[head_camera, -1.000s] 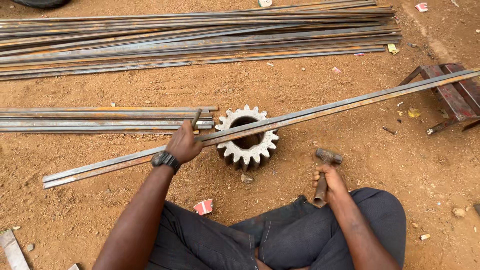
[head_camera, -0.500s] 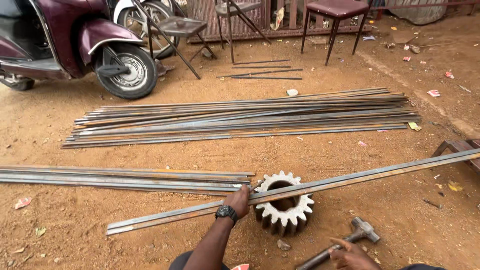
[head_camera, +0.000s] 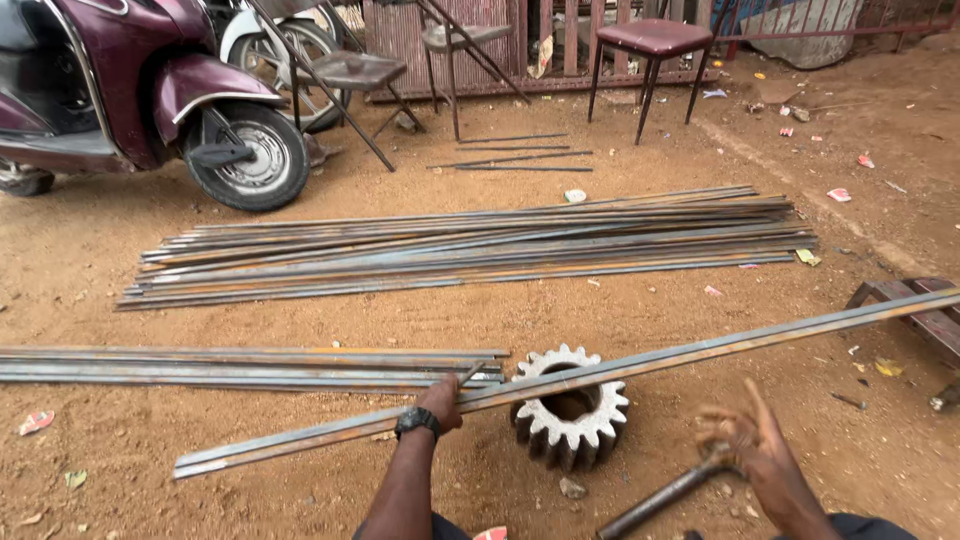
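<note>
While left hand (head_camera: 440, 400) fingers curl closed over long flat steel bar (head_camera: 620, 375), bar lies slanted across top of toothed gear wheel (head_camera: 570, 420) on dirt, far end reaching low metal stand (head_camera: 925, 310) at right. Black wristwatch (head_camera: 417, 422) on left wrist. Right hand (head_camera: 755, 450) blurred, fingers spread, over hammer (head_camera: 665, 492); grip on handle cannot be told. Bundle of flat bars (head_camera: 250, 366) just left of gear; bigger pile (head_camera: 470, 245) beyond. Maroon scooter (head_camera: 130, 90), stool (head_camera: 655, 45) at back.

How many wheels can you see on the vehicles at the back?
2. The maroon scooter's wheel is at upper left; part of another wheel shows behind it, by the white scooter. Others may be out of frame.
</note>
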